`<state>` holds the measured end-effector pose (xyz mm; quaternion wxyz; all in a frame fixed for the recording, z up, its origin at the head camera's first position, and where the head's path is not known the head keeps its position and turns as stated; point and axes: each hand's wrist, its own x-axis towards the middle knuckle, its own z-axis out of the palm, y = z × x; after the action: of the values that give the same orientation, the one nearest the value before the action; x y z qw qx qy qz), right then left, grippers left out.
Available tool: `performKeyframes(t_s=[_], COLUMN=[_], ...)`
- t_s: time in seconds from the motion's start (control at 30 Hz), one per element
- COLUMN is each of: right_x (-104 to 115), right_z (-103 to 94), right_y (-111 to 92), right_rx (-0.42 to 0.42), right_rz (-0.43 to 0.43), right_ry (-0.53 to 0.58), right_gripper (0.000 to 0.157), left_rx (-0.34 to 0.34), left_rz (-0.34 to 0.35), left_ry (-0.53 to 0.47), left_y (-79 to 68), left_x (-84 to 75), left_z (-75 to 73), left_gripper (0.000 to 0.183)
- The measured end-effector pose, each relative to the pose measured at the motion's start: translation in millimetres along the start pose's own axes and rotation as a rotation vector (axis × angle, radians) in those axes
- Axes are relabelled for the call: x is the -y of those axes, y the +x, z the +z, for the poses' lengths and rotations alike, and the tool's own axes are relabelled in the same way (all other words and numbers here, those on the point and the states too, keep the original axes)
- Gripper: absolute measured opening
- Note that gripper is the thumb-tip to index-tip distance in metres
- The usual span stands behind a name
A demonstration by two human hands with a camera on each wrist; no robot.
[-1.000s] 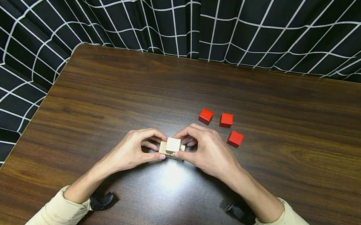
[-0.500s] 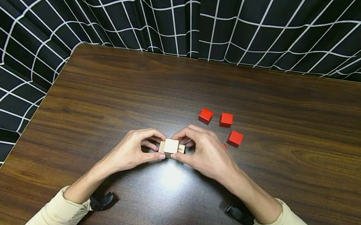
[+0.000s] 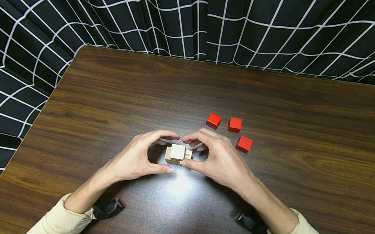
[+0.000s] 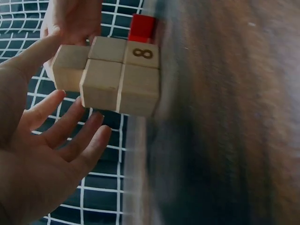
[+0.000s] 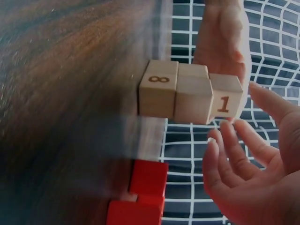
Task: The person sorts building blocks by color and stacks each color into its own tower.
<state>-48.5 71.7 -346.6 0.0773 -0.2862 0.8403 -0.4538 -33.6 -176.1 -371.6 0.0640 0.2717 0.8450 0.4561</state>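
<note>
A small stack of pale wooden cubes [image 4: 101, 84] stands on the table between both hands: two side-by-side columns, with a single top cube [image 3: 177, 152] over the middle. In the right wrist view that top cube bears a "1", and a lower cube [image 5: 158, 89] bears an "8". My left hand [image 3: 134, 153] curves around the stack's left side, thumb in front and fingers behind, with a gap to the wood. On the other side my right hand [image 3: 219, 158] has its fingers loosely bent behind the stack. Its thumb tip lies right at the top cube's near corner.
Three red cubes lie beyond my right hand: a left one [image 3: 213, 120], a middle one [image 3: 234, 124] and a nearer one [image 3: 244, 144]. The brown wooden table [image 3: 124, 85] ends at a black, white-gridded curtain [image 3: 172, 16].
The top cube shifted slightly left, then stayed put. My left fingers and thumb have spread away from the lower cubes. My right fingers have come off the top cube.
</note>
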Motion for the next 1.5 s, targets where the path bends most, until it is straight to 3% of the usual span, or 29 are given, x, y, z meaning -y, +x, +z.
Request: performKeyframes(t_s=[0.43,0.63,1.0,1.27,1.5], right_x=[-2.5,-7.6,-14.0,-19.7,-26.1], right_z=[-22.0,-35.9,-59.8,-68.3,-73.4], right_y=[-9.9,-15.8,-29.7,-38.8,-47.9], right_rx=[-0.032,-0.049,-0.126,-0.152,-0.160], right_rz=[0.043,0.006,0.019,0.028,0.016], right_ry=[-0.012,-0.034,-0.066,-0.099,-0.089], right_gripper=[0.049,0.047,0.051,0.051,0.050], left_rx=[0.006,0.028,0.037,0.029,0.018], left_rz=[0.092,0.137,0.332,0.328,0.310], left_ry=[0.073,0.126,0.015,0.008,-0.015], left_y=[17.1,32.4,55.2,58.6,63.3], left_x=[-20.1,-35.8,-62.3,-79.6,-92.7], left_z=[-4.5,-8.4,2.2,9.2,25.3], left_gripper=[0.075,0.070,0.067,0.061,0.059])
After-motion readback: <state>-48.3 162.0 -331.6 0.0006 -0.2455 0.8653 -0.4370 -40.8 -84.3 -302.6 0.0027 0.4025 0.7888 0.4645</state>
